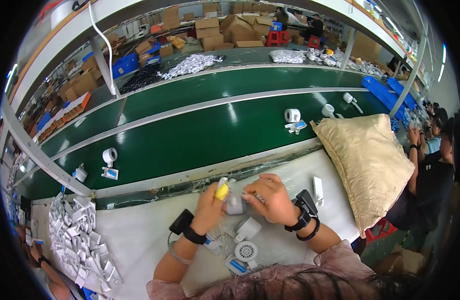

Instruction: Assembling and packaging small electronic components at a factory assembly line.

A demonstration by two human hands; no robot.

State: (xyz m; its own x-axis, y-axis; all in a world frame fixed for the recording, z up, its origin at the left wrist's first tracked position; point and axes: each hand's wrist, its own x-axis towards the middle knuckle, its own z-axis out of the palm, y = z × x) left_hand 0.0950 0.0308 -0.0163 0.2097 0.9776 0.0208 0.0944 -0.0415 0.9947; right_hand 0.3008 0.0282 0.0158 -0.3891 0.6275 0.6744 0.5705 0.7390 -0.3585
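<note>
My left hand (209,207) is closed round a white plastic housing (234,205), with something yellow (222,190) at its fingertips; whether that is a wrapping or a separate thing I cannot tell. Just right of the housing, my right hand (271,198) has its fingertips pinched together; what they hold is too small to make out. Below both hands on the pale table lie a white cup-shaped part (248,228), a round fan head with a slotted grille (246,251) and a white piece with a blue battery (237,265). Thin wires run among them.
White plastic pieces (82,235) are heaped at the left; a slim white part (318,190) lies right. A stuffed tan sack (367,165) fills the right edge. Beyond runs a green conveyor belt (200,135) carrying several fan parts (109,157). A person (435,175) works at right.
</note>
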